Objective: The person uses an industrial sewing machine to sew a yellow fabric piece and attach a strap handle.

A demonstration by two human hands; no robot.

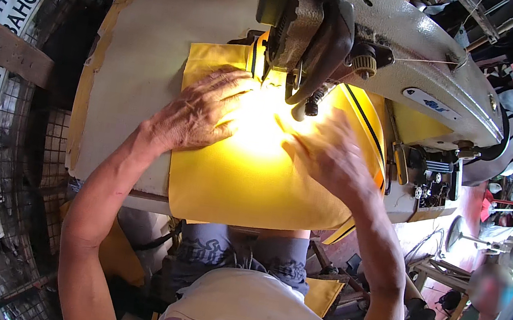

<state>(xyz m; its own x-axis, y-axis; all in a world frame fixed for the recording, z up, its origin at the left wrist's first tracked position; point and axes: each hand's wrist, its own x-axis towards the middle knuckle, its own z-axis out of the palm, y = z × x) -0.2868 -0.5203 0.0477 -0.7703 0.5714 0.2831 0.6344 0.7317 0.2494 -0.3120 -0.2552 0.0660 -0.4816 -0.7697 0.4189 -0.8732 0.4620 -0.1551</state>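
The sewing machine [409, 34] and glare hide part of the cloth [227, 182] on the tabletop [140, 60], a striped strip [366, 120] curving at right, the cloth lying under the left hand [201, 114], its grip flat and open, and the blurred right hand [330, 149], whose grip I cannot tell.

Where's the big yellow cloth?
In the head view, the yellow cloth lies mid-picture on the pale table, partly beneath the sewing machine, with the left hand on its left side.
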